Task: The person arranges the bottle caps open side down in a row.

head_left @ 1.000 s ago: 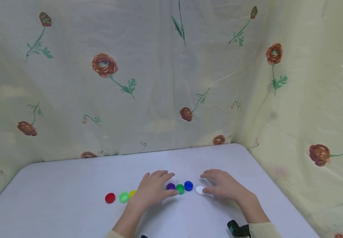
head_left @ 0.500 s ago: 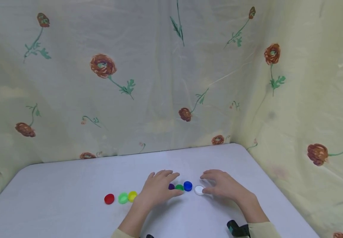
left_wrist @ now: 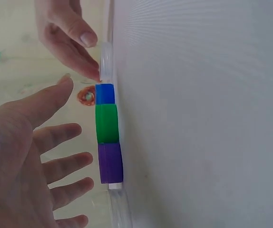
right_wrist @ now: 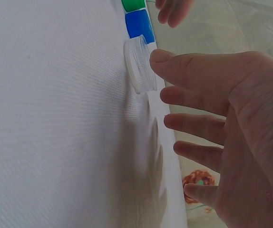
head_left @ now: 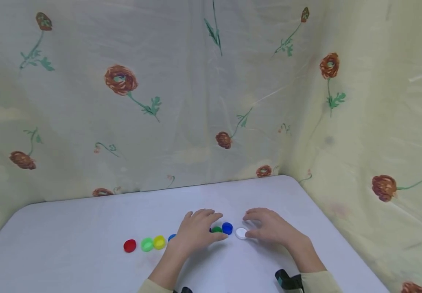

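Note:
A row of coloured bottle caps lies on the white table. My left hand (head_left: 197,232) hovers over the middle of the row, fingers relaxed and apart, holding nothing. Beneath and beside it are a purple cap (left_wrist: 111,163), a green cap (left_wrist: 107,123) and a blue cap (left_wrist: 105,94). The head view shows the purple one mostly hidden by that hand. My right hand (head_left: 273,228) is at the row's right end, its fingers loosely extended. Its thumb tip is right by a clear ribbed cap (right_wrist: 139,64), which looks white in the head view.
Left of my left hand lie a red cap (head_left: 130,245), a light green cap (head_left: 147,244), a yellow cap (head_left: 159,242) and a partly hidden second blue cap (head_left: 172,237). Another clear piece (left_wrist: 120,209) stands beyond the purple cap. A flowered curtain (head_left: 181,101) borders the table (head_left: 68,244).
My left hand has shifted a little to the right along the row, uncovering the yellow cap and part of the second blue cap. The right hand has stayed by the clear cap. The head view has turned slightly.

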Demonstrator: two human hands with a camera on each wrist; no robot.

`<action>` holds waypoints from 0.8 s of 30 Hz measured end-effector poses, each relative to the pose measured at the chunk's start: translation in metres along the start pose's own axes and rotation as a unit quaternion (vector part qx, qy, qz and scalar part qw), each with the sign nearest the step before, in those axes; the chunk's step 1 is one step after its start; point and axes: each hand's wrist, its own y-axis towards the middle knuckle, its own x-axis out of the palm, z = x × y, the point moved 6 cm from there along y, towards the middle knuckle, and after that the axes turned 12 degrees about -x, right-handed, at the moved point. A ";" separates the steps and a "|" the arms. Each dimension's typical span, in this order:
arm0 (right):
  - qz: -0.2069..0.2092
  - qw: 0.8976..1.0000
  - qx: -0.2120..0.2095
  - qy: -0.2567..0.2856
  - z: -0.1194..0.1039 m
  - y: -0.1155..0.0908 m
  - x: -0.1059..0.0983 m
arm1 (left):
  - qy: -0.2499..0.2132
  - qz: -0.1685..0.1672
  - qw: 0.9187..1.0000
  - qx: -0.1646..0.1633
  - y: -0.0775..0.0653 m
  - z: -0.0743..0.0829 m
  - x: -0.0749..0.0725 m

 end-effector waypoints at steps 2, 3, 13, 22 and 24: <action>0.000 1.000 0.000 -0.001 0.000 0.000 0.001 | 0.002 -0.002 1.000 0.000 0.001 0.001 0.001; 0.000 1.000 -0.001 -0.003 0.000 0.001 0.001 | 0.002 -0.003 1.000 0.000 0.002 0.002 0.001; -0.008 1.000 0.008 0.002 0.000 0.002 0.003 | -0.012 -0.019 1.000 -0.003 0.003 0.009 0.003; -0.020 0.999 0.013 0.023 0.000 0.003 0.007 | -0.011 -0.026 1.000 -0.006 0.006 0.015 0.006; -0.022 0.999 0.017 0.028 -0.001 0.003 0.008 | -0.010 -0.025 1.000 -0.006 0.006 0.016 0.006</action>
